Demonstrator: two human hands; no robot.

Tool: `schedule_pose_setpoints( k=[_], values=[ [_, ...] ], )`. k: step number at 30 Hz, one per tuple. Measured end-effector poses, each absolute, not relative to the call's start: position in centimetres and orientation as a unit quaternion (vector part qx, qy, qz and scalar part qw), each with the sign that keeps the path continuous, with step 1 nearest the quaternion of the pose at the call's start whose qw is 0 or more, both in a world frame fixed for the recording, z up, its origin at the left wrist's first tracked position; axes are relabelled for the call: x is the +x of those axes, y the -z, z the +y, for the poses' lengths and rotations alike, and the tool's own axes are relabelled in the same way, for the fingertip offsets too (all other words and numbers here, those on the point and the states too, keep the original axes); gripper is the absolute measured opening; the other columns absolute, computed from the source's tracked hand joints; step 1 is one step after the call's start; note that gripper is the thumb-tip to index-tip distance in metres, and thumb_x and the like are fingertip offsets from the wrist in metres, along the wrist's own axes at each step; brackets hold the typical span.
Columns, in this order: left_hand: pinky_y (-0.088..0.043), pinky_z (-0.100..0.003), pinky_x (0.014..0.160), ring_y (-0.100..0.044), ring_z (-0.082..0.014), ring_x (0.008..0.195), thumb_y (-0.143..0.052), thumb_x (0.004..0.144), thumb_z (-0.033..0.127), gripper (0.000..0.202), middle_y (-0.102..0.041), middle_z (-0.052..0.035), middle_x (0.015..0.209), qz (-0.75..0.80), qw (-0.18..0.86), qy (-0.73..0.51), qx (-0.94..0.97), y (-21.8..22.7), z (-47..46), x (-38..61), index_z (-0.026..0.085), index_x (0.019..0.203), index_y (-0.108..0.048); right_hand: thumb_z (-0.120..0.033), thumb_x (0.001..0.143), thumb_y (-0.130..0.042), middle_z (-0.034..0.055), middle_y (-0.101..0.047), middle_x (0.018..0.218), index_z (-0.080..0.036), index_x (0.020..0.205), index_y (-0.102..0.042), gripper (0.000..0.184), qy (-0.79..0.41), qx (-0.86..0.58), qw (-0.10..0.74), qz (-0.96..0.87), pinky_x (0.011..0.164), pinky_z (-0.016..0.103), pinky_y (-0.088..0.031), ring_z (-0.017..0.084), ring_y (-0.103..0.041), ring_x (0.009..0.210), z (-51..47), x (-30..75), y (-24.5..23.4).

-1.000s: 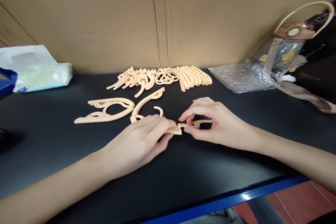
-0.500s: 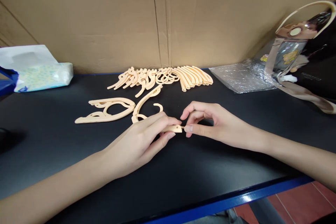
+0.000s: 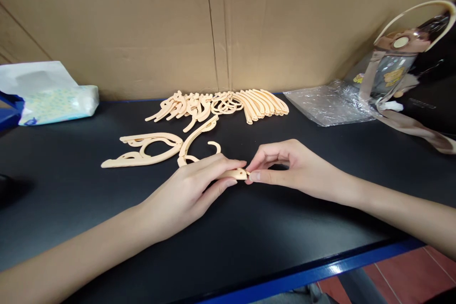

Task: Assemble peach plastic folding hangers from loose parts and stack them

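My left hand [image 3: 190, 190] is closed around a beige plastic hanger arm [image 3: 238, 174] low over the black table. The arm's end, with a small round hole, sticks out between thumb and fingers; the rest is hidden under the hand. My right hand [image 3: 285, 168] pinches a thin beige bit at that end between thumb and fingertips. Just beyond my left hand lies a curved folding hanger [image 3: 192, 145] with its hook [image 3: 214, 145], partly covered by the hand. Another folded hanger [image 3: 160, 156] rests to the left.
Behind lie piled hanger pieces [image 3: 192, 107], loose hooks [image 3: 226, 103] and a row of hanger arms [image 3: 265, 105]. A tissue pack [image 3: 59, 102] sits at left. At right are a clear plastic bag [image 3: 324, 104] and a strapped bottle [image 3: 395, 69]. Cardboard [image 3: 142, 28] stands behind the table.
My right hand has shifted slightly left, closer to the hanger arm's end, and its fingers have drawn together there. My left hand has hardly moved.
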State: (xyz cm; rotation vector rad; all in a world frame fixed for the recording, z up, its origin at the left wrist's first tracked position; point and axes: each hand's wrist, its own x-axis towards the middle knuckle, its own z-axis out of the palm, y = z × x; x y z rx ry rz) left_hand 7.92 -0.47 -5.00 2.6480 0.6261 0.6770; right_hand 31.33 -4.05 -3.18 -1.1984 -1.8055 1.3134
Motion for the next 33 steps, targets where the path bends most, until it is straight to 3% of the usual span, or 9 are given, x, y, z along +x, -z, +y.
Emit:
schedule_pose_setpoints(
  k=[27,33],
  values=[
    [-0.055,-0.021,0.082,-0.071,-0.0127,0.09,-0.051,0.099,0.03,0.027,-0.074,-0.0007,0.106,0.255,0.206,-0.254,0.91,4.87,-0.47,8.15,0.02,0.121,-0.061,-0.04,0.083,-0.07,0.0029,-0.076,0.081,-0.017,0.079,-0.066,0.023,-0.479,-0.462,0.325,-0.673,0.077,0.032,-0.055,0.017,-0.072,0.08,-4.02,31.18,2.84],
    [-0.056,-0.021,0.076,-0.071,-0.013,0.085,-0.05,0.099,0.03,0.023,-0.074,-0.0001,0.102,0.259,0.227,-0.251,0.905,4.55,-0.59,8.33,0.021,0.117,-0.062,-0.036,0.082,-0.071,0.0021,-0.076,0.08,-0.018,0.077,-0.066,0.02,-0.482,-0.45,0.329,-0.676,0.078,0.031,-0.055,0.017,-0.072,0.08,-4.14,31.12,2.84]
  ],
)
